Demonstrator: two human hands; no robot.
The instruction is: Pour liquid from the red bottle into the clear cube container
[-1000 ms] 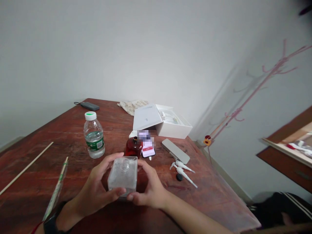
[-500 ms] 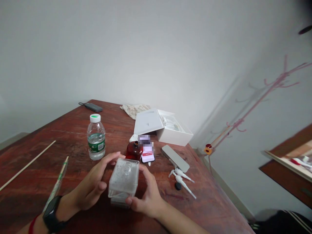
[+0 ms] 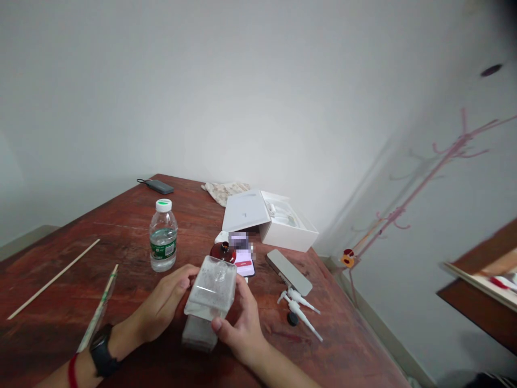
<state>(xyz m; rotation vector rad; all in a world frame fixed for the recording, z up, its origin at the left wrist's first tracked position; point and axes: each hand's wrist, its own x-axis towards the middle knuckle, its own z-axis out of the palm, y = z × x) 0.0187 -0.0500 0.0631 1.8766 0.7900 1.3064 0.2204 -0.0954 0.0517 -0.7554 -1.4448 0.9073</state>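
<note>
A clear, cloudy plastic lid is tilted above the lower part of its box, with a gap showing at the front. My right hand grips the lid's right side, thumb at the near corner and fingers behind the far side. My left hand is at the lid's left, fingers stretched forward near its edge; whether they touch it I cannot tell. Just behind the lid stands a dark red bottle, partly hidden, beside a phone.
A water bottle stands left of the hands. Two chopsticks, one loose and one wrapped, lie farther left. To the right are white pump heads, a black cap, a grey case and an open white box.
My right hand has raised and tilted the lid away from the box's lower part, exposing more of it. My left hand's fingers have drawn closer together. The view has shifted slightly.
</note>
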